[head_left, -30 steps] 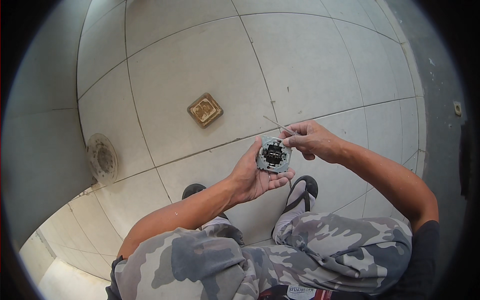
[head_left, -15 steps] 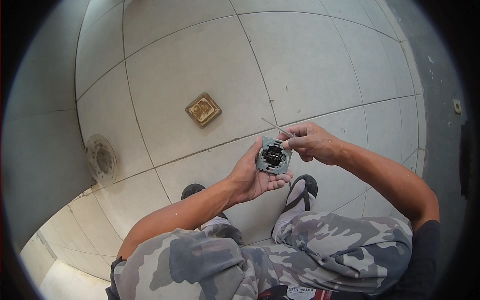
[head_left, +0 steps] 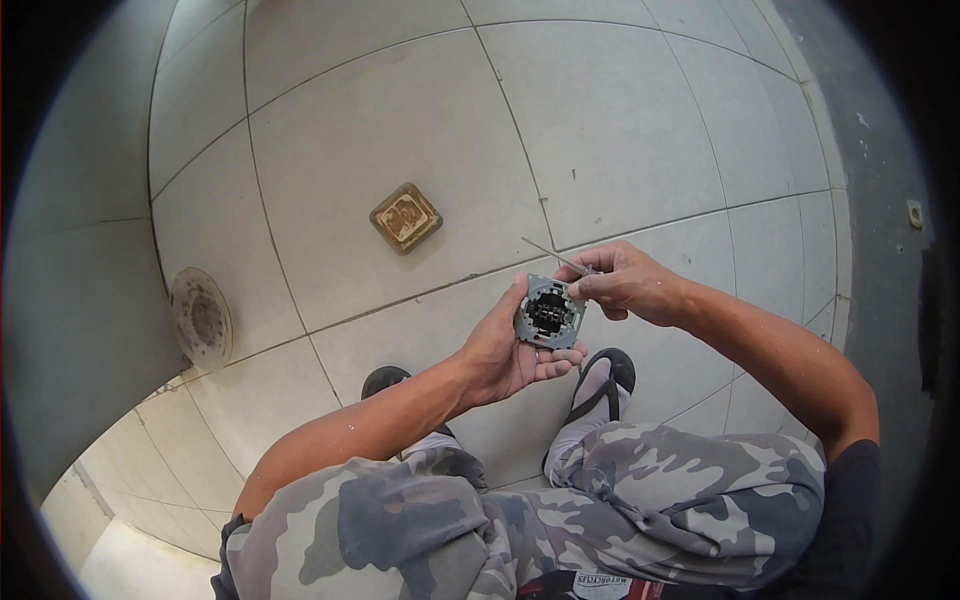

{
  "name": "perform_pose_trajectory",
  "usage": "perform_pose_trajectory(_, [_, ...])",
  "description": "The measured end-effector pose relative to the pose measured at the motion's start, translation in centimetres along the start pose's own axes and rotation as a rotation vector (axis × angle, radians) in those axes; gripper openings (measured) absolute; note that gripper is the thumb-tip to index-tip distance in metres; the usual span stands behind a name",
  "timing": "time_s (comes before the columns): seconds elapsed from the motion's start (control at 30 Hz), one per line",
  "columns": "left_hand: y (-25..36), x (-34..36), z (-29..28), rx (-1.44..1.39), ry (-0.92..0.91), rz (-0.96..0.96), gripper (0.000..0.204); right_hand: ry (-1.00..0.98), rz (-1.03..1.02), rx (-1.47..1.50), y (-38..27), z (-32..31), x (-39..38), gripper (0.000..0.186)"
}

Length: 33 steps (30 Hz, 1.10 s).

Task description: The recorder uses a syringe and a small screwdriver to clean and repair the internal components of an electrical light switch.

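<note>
My left hand [head_left: 498, 350] is closed around the edge of a switch mechanism [head_left: 550, 312], a black module set in a square grey metal mounting plate. Its black face is turned up toward me. From the right, my right hand [head_left: 628, 283] pinches a thin screwdriver [head_left: 548, 250], whose slim metal shaft points to the upper left, past the plate. Most of its handle is hidden in my fingers. The thumb of that hand is at the plate's upper right edge.
On the tiled floor [head_left: 620, 130] ahead lies a square, stained brown-and-white cover [head_left: 406, 218]. A round, dusty disc-shaped piece [head_left: 201, 318] is at the left beside a grey panel [head_left: 85, 280]. My sandalled feet [head_left: 603, 390] are below my hands. A dark wall [head_left: 880, 200] runs along the right.
The switch mechanism has tilted slightly and shifted a little to the right in my left hand. My right hand and the screwdriver have hardly moved.
</note>
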<state>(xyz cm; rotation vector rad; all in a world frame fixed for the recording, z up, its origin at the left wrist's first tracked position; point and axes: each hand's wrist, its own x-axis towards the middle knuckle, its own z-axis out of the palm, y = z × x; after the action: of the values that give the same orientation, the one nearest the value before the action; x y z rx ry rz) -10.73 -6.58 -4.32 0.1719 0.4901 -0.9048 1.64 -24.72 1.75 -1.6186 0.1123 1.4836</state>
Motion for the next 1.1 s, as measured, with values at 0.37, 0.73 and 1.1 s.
perform_pose_trajectory(0.37, [-0.1, 0.2, 0.1, 0.02, 0.018, 0.017, 0.077, 0.03, -0.013, -0.032, 0.0, 0.3, 0.1, 0.024])
perform_pose_trajectory(0.73, [0.1, -0.2, -0.2, 0.1, 0.02, -0.006, 0.074, 0.068, -0.021, -0.118, -0.6, 0.9, -0.2, 0.021])
perform_pose_trajectory(1.1, [-0.1, 0.1, 0.0, 0.043, 0.072, 0.1, 0.071, 0.132, -0.035, -0.168, -0.9, 1.0, -0.6, 0.023])
